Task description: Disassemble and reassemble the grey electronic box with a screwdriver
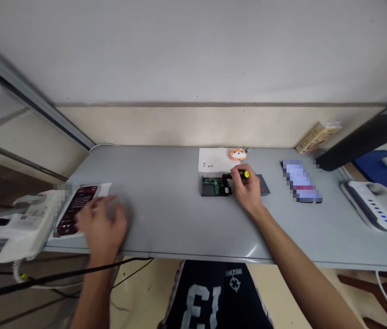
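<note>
My right hand (248, 189) is closed round a small screwdriver (239, 175) with a black shaft and yellow end. Its tip points left at an opened dark device (215, 186) that shows a green circuit board. A dark flat cover (263, 185) lies just right of that hand. My left hand (102, 226) hovers blurred over the table's near left edge, beside a phone (76, 208) with a dark red screen. Its fingers are smeared by motion. Behind the device lies a white paper sheet (214, 160) with a few tiny dark specks on it.
A grey table (166, 205) runs along a wall. An orange animal-shaped item (237, 154) sits at the paper's corner. A white power strip (25, 224) lies at far left, a blurred packet (301, 183) and a white device (374, 203) to the right, a cardboard box (316, 136) by the wall.
</note>
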`<state>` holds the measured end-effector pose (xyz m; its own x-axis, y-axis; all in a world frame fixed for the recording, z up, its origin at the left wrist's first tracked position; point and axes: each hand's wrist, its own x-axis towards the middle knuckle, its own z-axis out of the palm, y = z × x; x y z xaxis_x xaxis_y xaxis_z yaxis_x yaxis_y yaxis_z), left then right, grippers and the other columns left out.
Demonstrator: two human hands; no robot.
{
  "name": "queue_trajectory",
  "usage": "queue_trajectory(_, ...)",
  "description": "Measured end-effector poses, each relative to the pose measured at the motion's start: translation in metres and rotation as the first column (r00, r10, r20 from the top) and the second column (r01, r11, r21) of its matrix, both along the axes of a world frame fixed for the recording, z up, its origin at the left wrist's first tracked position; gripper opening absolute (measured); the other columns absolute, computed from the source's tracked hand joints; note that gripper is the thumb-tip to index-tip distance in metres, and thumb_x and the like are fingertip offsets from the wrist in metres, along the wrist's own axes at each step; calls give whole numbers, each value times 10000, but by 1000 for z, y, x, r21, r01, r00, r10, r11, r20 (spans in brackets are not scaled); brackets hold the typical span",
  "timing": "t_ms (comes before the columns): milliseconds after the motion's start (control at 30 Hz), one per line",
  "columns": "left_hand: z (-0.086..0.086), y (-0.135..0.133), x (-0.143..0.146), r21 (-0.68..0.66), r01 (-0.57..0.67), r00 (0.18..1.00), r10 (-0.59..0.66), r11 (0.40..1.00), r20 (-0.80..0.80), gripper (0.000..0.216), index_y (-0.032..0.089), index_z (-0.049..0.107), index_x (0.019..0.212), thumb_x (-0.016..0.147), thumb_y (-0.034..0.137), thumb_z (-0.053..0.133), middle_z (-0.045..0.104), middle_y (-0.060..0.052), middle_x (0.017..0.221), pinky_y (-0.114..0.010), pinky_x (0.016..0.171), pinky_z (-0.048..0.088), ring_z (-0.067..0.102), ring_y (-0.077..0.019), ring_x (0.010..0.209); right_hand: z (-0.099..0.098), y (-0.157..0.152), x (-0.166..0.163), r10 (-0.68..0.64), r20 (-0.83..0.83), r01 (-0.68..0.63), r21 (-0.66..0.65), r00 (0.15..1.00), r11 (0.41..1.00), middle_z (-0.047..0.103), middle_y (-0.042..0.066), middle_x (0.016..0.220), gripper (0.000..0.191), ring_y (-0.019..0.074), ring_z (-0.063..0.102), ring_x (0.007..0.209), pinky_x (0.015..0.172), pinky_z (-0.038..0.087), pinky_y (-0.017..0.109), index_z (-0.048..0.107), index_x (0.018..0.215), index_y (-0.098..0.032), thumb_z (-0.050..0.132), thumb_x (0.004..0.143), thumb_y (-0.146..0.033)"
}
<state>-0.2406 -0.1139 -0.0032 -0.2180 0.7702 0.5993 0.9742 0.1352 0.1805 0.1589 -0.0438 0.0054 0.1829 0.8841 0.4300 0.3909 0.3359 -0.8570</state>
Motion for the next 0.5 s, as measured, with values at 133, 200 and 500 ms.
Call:
queue_trajectory(133, -3, -50, -68, 17, -380, 921, 380, 925, -81, 522, 188, 588, 1313, 874, 471, 582, 560, -199, 1391, -633, 1039, 441, 500, -453, 1335, -2, 0, -1, -18, 1, 18, 24, 1000, 1000, 581, -9, 749, 250, 136, 486, 659, 619, 392, 273, 633, 907, -212, 572, 975, -445)
queue_trajectory(200, 1, -66, -78, -44, -406, 914, 403, 913, -53, 549, 183, 583, 1312, 871, 508, 552, 566, -217, 1367, -656, 1031, 439, 501, -475, 1334, -3, 0, -1, -30, -6, 30, 29, 1000, 999, 580, -11, 743, 254, 135, 490, 657, 627, 395, 275, 631, 896, -211, 574, 974, -445)
queue_trajectory(500, 1, -68, -73, -114, -425, 905, 418, 898, -79, 501, 253, 645, 1238, 898, 560, 441, 461, -125, 1535, -698, 995, 397, 410, -497, 1377, -3, 1, 1, -85, -21, 85, -2, 996, 996, 551, -24, 694, 297, 132, 484, 634, 619, 385, 275, 620, 872, -200, 553, 980, -469)
